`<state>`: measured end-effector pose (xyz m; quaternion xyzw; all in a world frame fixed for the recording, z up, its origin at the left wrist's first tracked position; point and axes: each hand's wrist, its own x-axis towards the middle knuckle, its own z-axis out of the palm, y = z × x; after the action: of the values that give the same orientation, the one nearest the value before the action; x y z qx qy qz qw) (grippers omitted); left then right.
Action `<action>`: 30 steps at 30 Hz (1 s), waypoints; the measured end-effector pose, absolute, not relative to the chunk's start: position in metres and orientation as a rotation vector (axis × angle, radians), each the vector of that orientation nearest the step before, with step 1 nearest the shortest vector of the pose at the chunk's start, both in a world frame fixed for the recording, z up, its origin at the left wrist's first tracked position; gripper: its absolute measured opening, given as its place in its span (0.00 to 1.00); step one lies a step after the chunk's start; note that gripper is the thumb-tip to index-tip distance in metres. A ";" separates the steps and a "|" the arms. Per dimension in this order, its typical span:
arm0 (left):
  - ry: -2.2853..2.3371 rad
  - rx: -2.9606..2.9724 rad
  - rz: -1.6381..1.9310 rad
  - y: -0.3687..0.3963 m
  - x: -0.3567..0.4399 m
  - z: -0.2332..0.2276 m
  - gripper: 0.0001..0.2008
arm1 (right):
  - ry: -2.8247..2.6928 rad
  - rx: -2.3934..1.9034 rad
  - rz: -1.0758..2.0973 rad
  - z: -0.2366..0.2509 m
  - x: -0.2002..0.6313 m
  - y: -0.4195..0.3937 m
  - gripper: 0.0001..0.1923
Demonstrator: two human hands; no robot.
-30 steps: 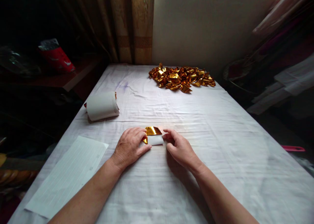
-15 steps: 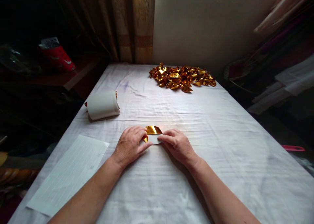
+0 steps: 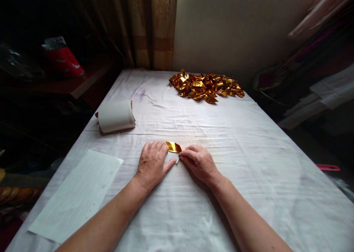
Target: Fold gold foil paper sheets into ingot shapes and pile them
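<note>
— Two hands are down on the white cloth (image 3: 249, 163), close together near the front of the table. What sits between them?

— One small piece of gold foil paper (image 3: 173, 147), partly folded, with its white underside showing just below the gold. It lies flat on the cloth, roughly in the middle of the table's width.

— How is the left hand (image 3: 153, 164) placed?

— Palm down, fingers spread flat and pressing on the left part of the paper. Its thumb points toward the other hand. It is laid open on the paper, not curled around it.

— And the right hand (image 3: 199, 163)?

— Its fingers are bent, and the fingertips (image 3: 184, 154) meet the paper's right edge. They seem to pinch that edge, though the grip itself is too small to see clearly.

— What else is on the table?

— Far back, near the wall, lies a heap of folded gold pieces (image 3: 206, 87), well apart from the hands. To the left, at the table's edge, sits a curled stack of white paper (image 3: 116, 116). Nearer, at the front left corner, a lined white sheet (image 3: 79, 195) lies flat, hanging close to the edge.

— Anything off the table?

— A red bag (image 3: 65, 58) stands on a dark shelf at the left, and brown curtains (image 3: 149, 25) hang behind the table.
</note>
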<state>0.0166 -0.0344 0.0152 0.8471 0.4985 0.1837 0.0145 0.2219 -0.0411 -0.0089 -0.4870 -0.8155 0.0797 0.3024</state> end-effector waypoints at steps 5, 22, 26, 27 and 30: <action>1.524 2.605 0.605 -0.032 0.016 0.015 0.10 | -2.155 -1.367 0.227 -0.005 0.216 -0.043 0.07; 1.581 2.579 0.603 -0.034 0.021 0.015 0.10 | -2.071 -1.531 0.225 -0.001 0.206 -0.044 0.06; 1.582 2.584 0.613 -0.033 0.021 0.015 0.12 | -2.076 -1.520 0.234 -0.002 0.206 -0.044 0.06; 1.579 2.586 0.612 -0.033 0.021 0.015 0.12 | -2.074 -1.511 0.233 -0.002 0.206 -0.044 0.06; 1.571 2.592 0.604 -0.033 0.020 0.014 0.11 | -2.059 -1.491 0.242 -0.003 0.208 -0.044 0.06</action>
<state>0.0202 -0.0327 0.0141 0.8384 0.5082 0.1953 0.0258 0.2075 -0.0441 -0.0026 -0.5590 -0.7716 0.0906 0.2897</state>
